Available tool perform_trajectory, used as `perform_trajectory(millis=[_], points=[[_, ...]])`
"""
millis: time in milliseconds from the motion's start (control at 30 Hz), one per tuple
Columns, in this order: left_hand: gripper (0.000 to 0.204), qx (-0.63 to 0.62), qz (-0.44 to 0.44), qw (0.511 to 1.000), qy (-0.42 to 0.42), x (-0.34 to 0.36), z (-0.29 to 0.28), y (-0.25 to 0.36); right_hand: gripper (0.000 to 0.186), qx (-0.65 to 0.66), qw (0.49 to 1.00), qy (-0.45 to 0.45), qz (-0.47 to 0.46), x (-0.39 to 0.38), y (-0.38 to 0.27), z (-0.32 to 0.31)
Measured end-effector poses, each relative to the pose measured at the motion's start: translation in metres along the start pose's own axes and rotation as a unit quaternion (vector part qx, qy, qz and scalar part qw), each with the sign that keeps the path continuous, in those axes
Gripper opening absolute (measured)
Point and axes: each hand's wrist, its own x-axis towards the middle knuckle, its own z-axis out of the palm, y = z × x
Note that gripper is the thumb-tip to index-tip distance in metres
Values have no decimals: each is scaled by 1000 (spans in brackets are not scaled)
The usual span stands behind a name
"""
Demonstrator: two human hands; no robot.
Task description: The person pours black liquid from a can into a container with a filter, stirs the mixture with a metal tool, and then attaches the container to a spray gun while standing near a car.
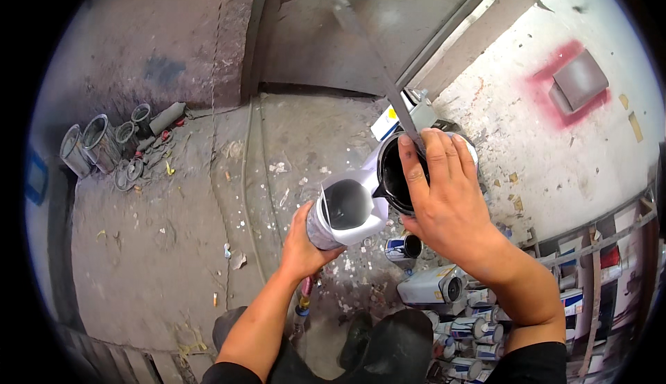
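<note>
Nearest you is your right hand (447,200), its grip closed over the rim of a dark-mouthed can (397,179) and against a long flat strip (378,58), which passes between your fingers and slants up out of the mouth. Your left hand (302,251) wraps the side of a pale cup (321,228) containing grey liquid (347,203). The can is tilted, its lip right at the cup's edge; you cannot tell whether they touch. Below the can, a small can (404,247) and a silver rectangular tin (430,285) stand near your knees, and a hose (247,183) runs along the floor (159,259). Far left, used cans (100,141) line the wall; at right, a grey piece (581,81) sits amid a red stain (544,72).
</note>
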Motion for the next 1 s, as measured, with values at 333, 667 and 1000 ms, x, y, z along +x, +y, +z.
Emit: perform_trajectory(millis=[333,667,1000], points=[[105,-23,24,999,0,2,-4,-1,49,-73,997,6,-24,10,-7,-8],[105,-38,35,999,1,2,-9,0,49,-89,995,5,-33,16,-12,-14],[104,-59,44,997,8,2,-6,-1,49,-102,994,13,-33,17,-16,-18]])
